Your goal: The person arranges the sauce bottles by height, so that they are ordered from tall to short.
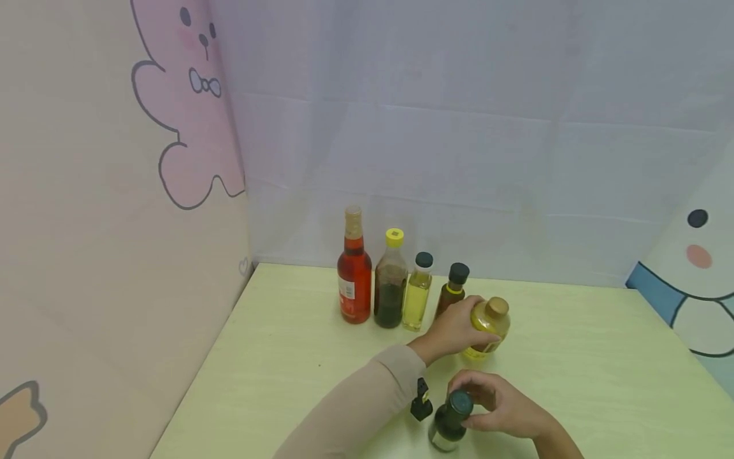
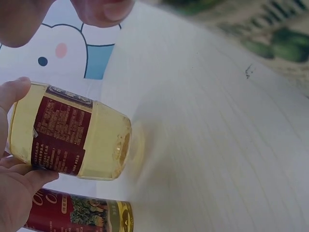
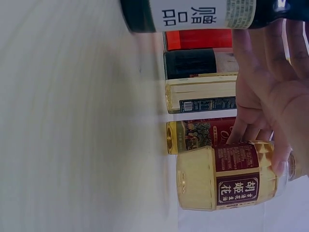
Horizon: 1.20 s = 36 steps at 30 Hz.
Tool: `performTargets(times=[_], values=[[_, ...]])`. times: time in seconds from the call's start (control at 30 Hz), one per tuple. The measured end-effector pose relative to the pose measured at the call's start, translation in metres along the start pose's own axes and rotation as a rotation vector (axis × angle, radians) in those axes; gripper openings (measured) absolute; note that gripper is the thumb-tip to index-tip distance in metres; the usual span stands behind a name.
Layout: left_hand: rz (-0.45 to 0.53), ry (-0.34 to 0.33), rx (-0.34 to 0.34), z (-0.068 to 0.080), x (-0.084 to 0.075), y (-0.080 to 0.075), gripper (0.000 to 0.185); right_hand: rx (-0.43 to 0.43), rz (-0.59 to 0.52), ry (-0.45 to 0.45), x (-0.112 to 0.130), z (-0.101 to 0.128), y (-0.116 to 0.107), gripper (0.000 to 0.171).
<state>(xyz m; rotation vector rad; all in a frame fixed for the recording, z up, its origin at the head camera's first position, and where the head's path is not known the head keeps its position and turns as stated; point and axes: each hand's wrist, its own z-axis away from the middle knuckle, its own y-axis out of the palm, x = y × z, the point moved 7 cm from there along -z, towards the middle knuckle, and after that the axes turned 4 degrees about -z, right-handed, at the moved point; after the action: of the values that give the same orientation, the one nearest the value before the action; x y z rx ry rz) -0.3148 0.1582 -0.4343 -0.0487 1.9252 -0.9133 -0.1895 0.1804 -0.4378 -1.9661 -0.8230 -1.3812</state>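
My left hand [image 1: 455,328] grips a yellow oil bottle [image 1: 492,322] with a gold cap and a dark red label, thumb on one side and fingers on the other. In the left wrist view the base of this oil bottle [image 2: 104,140] is close over the table, a faint reflection beside it. Nearer the front, my right hand [image 1: 504,405] holds a dark bottle [image 1: 447,430] by its upper part, just under the green cap. The right wrist view shows the dark bottle [image 3: 203,12] with a white printed label.
Left of the oil bottle stands a row of bottles: a red one [image 1: 355,287], a dark sauce bottle [image 1: 391,296] with a yellow cap, a slim pale-yellow one [image 1: 417,299] and a black-capped one [image 1: 451,295], partly behind my left hand. A white curtain [image 1: 459,159] hangs behind the table [image 1: 585,357].
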Motion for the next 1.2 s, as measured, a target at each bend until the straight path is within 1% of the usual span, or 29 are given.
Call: performTargets(times=[0.1, 0.23, 0.53, 0.77, 0.93, 1.03, 1.1, 1.2], values=[[-0.026, -0.01, 0.004, -0.001, -0.002, 0.0, 0.064, 0.001, -0.011, 0.008, -0.001, -0.001, 0.001, 0.039], [-0.029, -0.026, 0.013, -0.001, -0.003, 0.001, 0.063, 0.0, -0.016, 0.016, -0.003, -0.001, 0.001, 0.039], [-0.028, -0.039, 0.043, -0.001, 0.001, 0.003, 0.063, -0.015, -0.049, 0.048, -0.004, -0.001, 0.001, 0.037], [-0.056, -0.052, 0.066, -0.005, 0.005, 0.006, 0.066, 0.01, -0.022, 0.011, -0.002, -0.002, 0.002, 0.039], [-0.061, -0.102, 0.045, -0.006, 0.009, 0.008, 0.07, 0.018, -0.014, -0.008, 0.0, -0.001, 0.003, 0.04], [-0.04, -0.126, 0.03, -0.007, 0.01, 0.01, 0.069, 0.021, -0.009, -0.016, 0.0, 0.0, 0.002, 0.041], [-0.029, -0.119, 0.02, -0.007, 0.009, 0.01, 0.067, 0.017, -0.01, -0.009, -0.001, 0.001, 0.001, 0.04], [-0.019, -0.101, 0.014, -0.006, 0.008, 0.011, 0.064, -0.002, -0.043, 0.025, -0.003, 0.001, 0.001, 0.037]])
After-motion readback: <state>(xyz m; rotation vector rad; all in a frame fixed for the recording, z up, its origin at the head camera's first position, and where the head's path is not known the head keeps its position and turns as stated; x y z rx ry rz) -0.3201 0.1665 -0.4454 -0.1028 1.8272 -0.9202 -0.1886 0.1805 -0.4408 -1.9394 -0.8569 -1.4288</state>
